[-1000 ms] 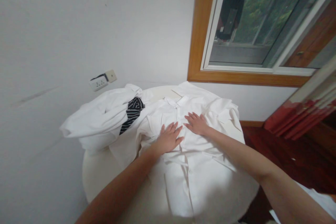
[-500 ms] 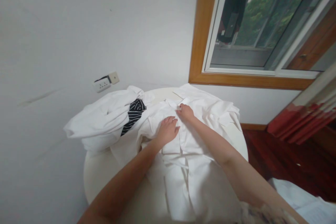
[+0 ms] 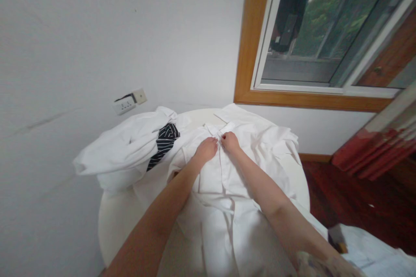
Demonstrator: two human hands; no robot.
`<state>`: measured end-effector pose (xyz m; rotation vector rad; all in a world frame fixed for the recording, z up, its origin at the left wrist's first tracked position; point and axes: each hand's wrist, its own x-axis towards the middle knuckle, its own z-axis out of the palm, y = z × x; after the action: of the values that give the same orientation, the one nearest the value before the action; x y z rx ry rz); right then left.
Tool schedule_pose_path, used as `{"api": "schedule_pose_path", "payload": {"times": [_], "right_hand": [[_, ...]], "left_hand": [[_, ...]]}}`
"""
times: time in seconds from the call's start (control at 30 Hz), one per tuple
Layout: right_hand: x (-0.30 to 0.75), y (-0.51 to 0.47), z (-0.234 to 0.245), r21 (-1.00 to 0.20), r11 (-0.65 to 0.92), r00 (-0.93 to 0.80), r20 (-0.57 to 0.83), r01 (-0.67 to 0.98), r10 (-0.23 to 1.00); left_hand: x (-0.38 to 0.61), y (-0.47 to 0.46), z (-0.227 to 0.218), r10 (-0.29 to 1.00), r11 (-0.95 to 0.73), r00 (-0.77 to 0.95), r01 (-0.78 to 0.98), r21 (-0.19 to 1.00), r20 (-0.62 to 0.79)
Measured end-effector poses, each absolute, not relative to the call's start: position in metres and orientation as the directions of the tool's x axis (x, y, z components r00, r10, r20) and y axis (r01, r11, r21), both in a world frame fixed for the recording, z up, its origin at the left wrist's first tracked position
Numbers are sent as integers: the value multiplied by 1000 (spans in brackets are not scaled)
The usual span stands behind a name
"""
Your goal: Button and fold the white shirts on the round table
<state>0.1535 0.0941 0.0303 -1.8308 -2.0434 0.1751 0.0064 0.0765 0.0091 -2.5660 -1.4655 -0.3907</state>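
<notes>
A white shirt (image 3: 240, 184) lies spread over the round table, its collar toward the wall and its front placket running down the middle. Just below the collar, my left hand (image 3: 207, 149) pinches the cloth on the left side of the placket. Close beside it, my right hand (image 3: 230, 141) has its fingers closed on the shirt's other front edge. The fingertips of both hands almost meet. Whether a button is between them is too small to make out.
A heap of white clothes (image 3: 120, 143) with a black striped cloth (image 3: 165, 140) sits at the left of the white round table (image 3: 118, 220). Behind are a wall socket (image 3: 125, 104) and a wood-framed window (image 3: 255, 30). A red curtain (image 3: 360, 153) hangs right; pale fabric (image 3: 367, 246) lies lower right.
My left hand has moved up from lying on the shirt and now pinches near the collar. My right hand has shifted slightly down, next to it.
</notes>
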Motion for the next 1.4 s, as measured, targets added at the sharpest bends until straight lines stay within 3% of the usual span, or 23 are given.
{"api": "schedule_pose_path", "payload": {"times": [0.17,0.53,0.67,0.83,0.97,1.13,1.23,1.4], "right_hand": [[147,97,22,-454,175,-6,348,874,937],[177,98,10,-558,347,-246,250,754,937],[186,70,5,-396,519,-391,361,757,846],[184,36,6,-201,425,-348,328,883,878],[182,33,9,-173,401,-348,273,900,897],[184,39,7,-217,441,-363,319,871,875],[193,40,5,-234,347,-267,315,908,911],[229,40,4,-119,211,-182,220,970,958]], "left_hand": [[11,83,-1,844,-482,458,876,20,278],[10,79,-3,856,-415,346,903,112,385],[12,73,-7,871,-380,338,923,54,356],[15,63,-3,879,-370,341,929,27,332],[23,65,8,827,-445,400,895,26,394],[31,77,1,836,-483,432,872,82,339],[32,78,-6,866,-434,385,896,95,318],[31,74,-5,884,-429,396,898,94,249]]}}
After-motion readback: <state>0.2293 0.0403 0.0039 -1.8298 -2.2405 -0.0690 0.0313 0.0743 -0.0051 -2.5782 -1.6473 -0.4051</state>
